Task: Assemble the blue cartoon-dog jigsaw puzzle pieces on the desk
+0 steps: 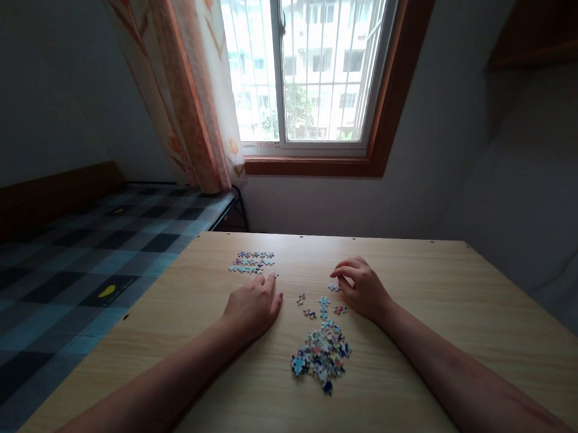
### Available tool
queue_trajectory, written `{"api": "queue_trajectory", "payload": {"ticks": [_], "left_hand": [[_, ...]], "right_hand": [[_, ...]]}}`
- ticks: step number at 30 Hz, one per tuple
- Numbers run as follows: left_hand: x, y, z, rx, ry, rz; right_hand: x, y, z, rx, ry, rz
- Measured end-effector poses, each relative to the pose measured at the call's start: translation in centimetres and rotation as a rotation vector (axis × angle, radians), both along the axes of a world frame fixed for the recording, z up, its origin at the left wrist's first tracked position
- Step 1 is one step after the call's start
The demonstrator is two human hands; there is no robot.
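I count two bare hands over one table (pixel 437 280). On it I make out one pile (pixel 321 354), three short rows (pixel 249 262) of jigsaw pieces, and a scatter of loose ones between the rows and the right hand; the pieces in the pile overlap too much for me to count.

My left hand (pixel 253 304) rests palm down just on the near side of the rows. Its index finger reaches forward and its thumb stands apart to the right, so I read that grip as spread. A single piece (pixel 276 274) lies right at the index fingertip, at the right end of the nearest row; I cannot tell whether finger and piece touch.

My right hand (pixel 366 290) is on the right side, fingers curled and pointing left. One light-blue piece (pixel 333 287) sits just below its fingertips. I cannot tell whether finger and thumb are pinching anything.

The pile is nearer to me than both hands, between my two forearms. Just beyond it is a blue cluster (pixel 323 307), with a reddish cluster (pixel 340 310) to its right, close to the right hand, and two small clumps to its left.

Farther off I have one window (pixel 324 67), one patterned curtain (pixel 180 77) left of it, a checked bed (pixel 119 244) along the left, and a shelf (pixel 553 47) high on the right.
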State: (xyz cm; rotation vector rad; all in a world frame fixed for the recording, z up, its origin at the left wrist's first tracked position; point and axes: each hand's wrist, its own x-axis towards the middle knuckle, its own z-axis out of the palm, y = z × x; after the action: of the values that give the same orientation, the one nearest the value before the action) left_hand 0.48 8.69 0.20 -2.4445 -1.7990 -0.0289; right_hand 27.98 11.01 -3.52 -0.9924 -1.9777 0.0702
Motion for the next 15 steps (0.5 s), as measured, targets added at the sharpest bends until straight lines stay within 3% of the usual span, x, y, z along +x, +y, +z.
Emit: {"api": "queue_trajectory", "payload": {"ticks": [15], "left_hand": [[-0.52, 0.67, 0.29, -0.004, -0.019, 0.052]], "right_hand": [[-0.05, -0.15, 0.21, 0.004, -0.001, -0.002]]}}
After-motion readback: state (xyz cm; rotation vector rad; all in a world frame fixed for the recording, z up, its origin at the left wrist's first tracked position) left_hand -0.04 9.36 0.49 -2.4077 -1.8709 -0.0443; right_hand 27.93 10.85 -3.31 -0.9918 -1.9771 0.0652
